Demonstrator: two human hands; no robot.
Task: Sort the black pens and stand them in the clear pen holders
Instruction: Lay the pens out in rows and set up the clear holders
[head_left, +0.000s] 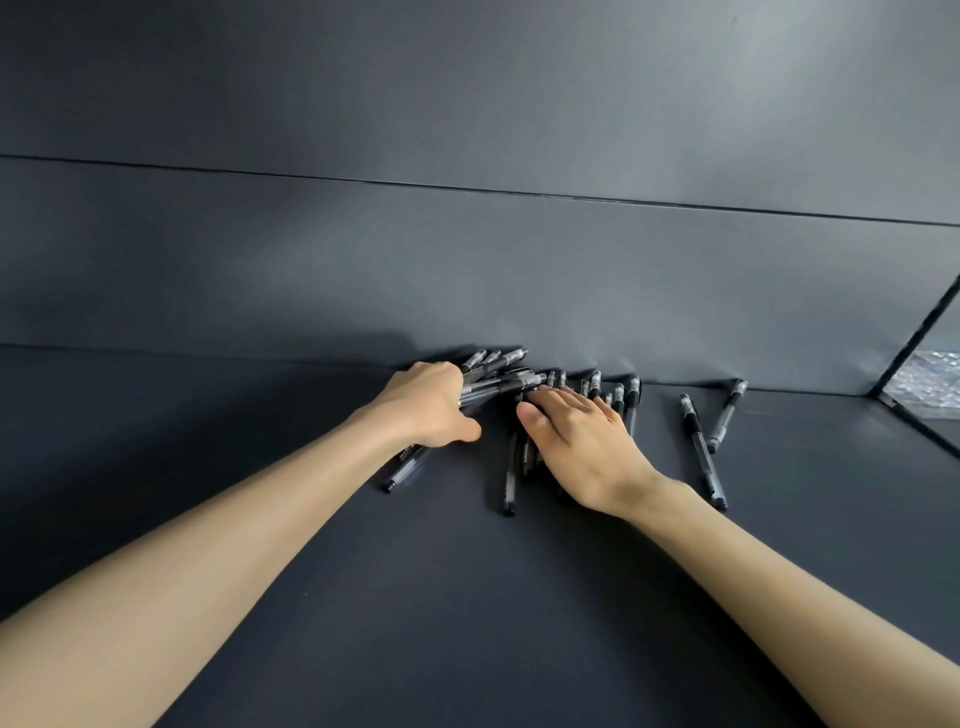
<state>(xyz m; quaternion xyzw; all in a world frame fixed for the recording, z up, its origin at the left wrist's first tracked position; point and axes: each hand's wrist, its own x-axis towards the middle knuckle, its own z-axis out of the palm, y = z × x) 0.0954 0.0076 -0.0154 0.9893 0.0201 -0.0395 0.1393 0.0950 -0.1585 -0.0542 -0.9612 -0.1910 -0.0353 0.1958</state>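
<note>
Several black pens lie on the dark table against the back wall. My left hand (428, 405) grips a bundle of pens (498, 371); their capped ends stick out past my fingers toward the wall. My right hand (576, 441) rests flat, fingers straight, on a loose group of pens (610, 389) lying side by side. Two single pens lie apart to the right: a long one (704, 452) and a shorter-looking one (727, 415) leaning toward the wall. No clear pen holder is in view.
The dark table (467, 597) stretches toward me below the pens. A dark wall panel (467, 270) rises right behind them. At the far right a dark panel edge (914, 338) slants down, with bubble wrap (930, 384) behind it.
</note>
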